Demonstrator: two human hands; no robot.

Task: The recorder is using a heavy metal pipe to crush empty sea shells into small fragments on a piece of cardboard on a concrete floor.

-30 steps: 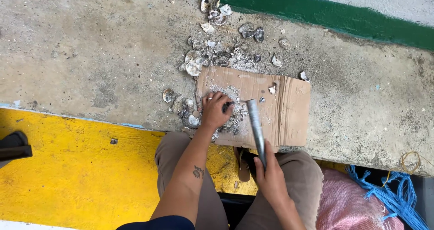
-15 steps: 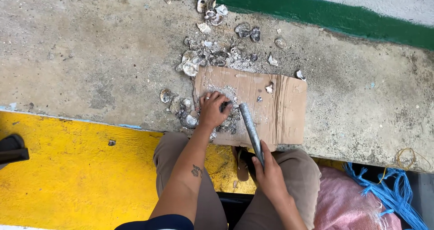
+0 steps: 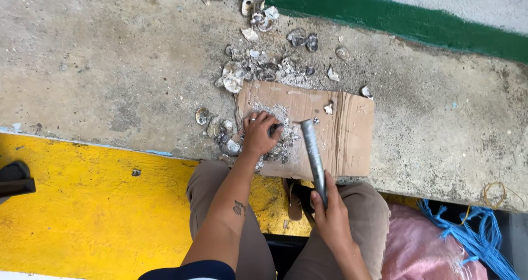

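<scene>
Below the head camera, the left hand [image 3: 259, 134] lay palm-down on the cardboard [image 3: 341, 131], its fingers curled and pinching a dark shell piece [image 3: 275, 128] at their tips, with grey crushed grit [image 3: 280, 145] under and just right of it. Nearer the body and to the right, the right hand [image 3: 331, 217] was closed around the lower end of a metal bar [image 3: 312, 151], whose upper end touched the cardboard just right of the left hand's fingertips; more shells [image 3: 258, 43] lay scattered on the concrete ledge [image 3: 99, 65] beyond both hands, and a blue rope [image 3: 467, 236] sat well to the right of the right hand.
</scene>
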